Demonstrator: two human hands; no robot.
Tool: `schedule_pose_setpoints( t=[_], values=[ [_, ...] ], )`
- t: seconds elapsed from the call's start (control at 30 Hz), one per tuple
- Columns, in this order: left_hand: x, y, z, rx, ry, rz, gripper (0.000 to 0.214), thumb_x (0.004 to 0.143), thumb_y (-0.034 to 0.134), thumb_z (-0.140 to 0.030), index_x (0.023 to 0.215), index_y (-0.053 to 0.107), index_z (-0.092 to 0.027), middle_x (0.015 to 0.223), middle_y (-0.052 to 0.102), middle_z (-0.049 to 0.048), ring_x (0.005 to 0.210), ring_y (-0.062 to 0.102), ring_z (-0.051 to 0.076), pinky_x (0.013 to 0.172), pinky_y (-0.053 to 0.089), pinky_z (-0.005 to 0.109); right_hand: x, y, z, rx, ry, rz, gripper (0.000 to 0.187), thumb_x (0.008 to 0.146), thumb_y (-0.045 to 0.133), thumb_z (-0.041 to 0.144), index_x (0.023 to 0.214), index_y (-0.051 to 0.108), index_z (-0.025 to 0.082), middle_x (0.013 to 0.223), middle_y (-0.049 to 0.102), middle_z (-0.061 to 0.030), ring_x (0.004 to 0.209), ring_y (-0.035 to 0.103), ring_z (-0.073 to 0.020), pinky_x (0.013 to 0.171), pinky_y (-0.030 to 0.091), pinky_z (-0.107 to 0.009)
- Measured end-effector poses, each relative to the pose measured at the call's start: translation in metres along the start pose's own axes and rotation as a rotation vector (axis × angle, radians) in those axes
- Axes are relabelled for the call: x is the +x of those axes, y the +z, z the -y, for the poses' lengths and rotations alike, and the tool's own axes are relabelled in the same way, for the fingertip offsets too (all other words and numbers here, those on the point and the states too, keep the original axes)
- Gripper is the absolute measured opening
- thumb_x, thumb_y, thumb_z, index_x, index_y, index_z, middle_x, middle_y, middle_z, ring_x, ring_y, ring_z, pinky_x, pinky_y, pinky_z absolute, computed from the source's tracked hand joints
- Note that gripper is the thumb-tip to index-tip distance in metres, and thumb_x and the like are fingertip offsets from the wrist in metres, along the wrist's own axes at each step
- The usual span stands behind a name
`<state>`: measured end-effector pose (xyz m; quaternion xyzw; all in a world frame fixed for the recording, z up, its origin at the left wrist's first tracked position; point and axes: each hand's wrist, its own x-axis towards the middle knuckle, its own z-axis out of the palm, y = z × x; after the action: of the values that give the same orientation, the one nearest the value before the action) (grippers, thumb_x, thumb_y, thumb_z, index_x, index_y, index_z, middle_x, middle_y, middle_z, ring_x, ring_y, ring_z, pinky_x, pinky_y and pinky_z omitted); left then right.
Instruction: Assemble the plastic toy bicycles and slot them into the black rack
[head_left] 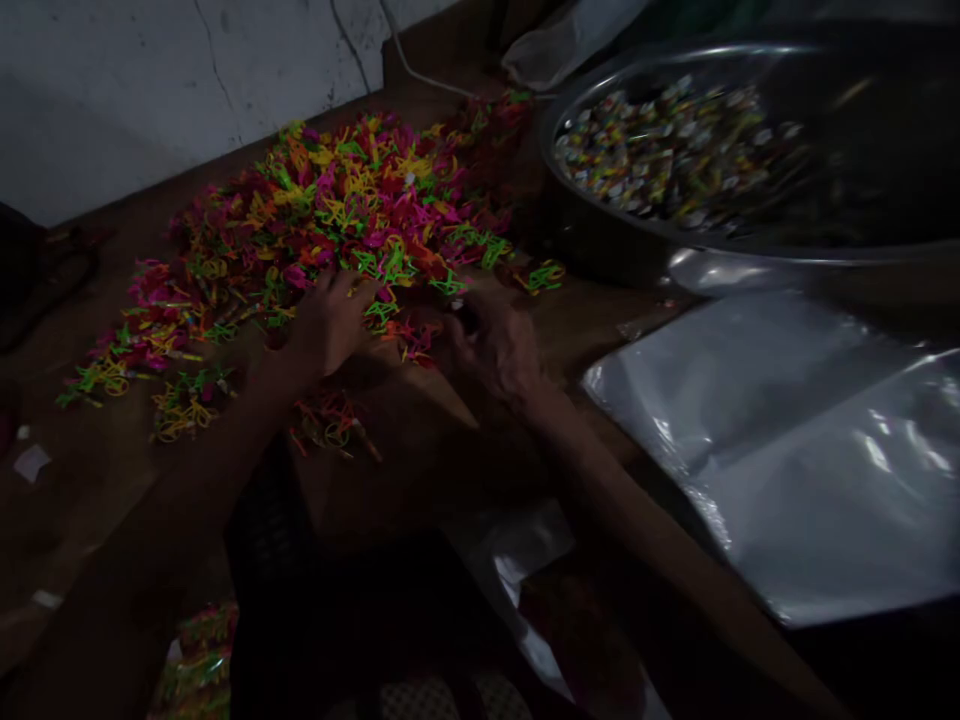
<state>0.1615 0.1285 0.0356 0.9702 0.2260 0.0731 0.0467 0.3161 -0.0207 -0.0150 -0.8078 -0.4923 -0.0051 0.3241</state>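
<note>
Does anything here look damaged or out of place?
The wall may be damaged: dark, crack-like lines run down it behind the colourful pile. White scraps also lie loose at left, apart from the pile.

In dim light, a pale, cracked wall [150, 90] stands behind a broad brown work surface [585, 318].
</note>
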Motion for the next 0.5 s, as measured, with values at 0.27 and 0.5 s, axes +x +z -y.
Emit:
schedule_pose_setpoints(
  t=[0.27, 0.5],
  values=[
    [0.024, 0.041, 0.023, -0.123, -0.004, -0.030, 0.042, 0.076, 0.057, 0.002, 0.112, 0.065, -0.017, 0.149, 0.047, 0.0116, 0.133, 0.052, 0.031, 0.111, 0.047, 0.046, -0.022, 0.002, -0.001, -0.061, 0.187, 0.179, 0.032, 0.091, 0.048, 0.029, 0.112, 0.068, 0.017, 0.104, 0.074, -0.0127, 0.078, 0.065, -0.0234, 0.062, 0.039, -0.031],
    [0.002, 0.021, 0.002, -0.231, -0.176, -0.117, 0.044, 0.090, 0.042, -0.004, 0.127, 0.061, -0.014, 0.144, 0.053, 0.0109, 0.132, 0.051, 0.025, 0.113, 0.043, 0.041, -0.038, 0.000, 0.016, -0.031, 0.060, 0.276, 0.033, 0.098, 0.049, 0.034, 0.118, 0.070, 0.019, 0.121, 0.071, -0.0140, 0.084, 0.069, -0.0253, 0.064, 0.044, -0.032]
  ],
)
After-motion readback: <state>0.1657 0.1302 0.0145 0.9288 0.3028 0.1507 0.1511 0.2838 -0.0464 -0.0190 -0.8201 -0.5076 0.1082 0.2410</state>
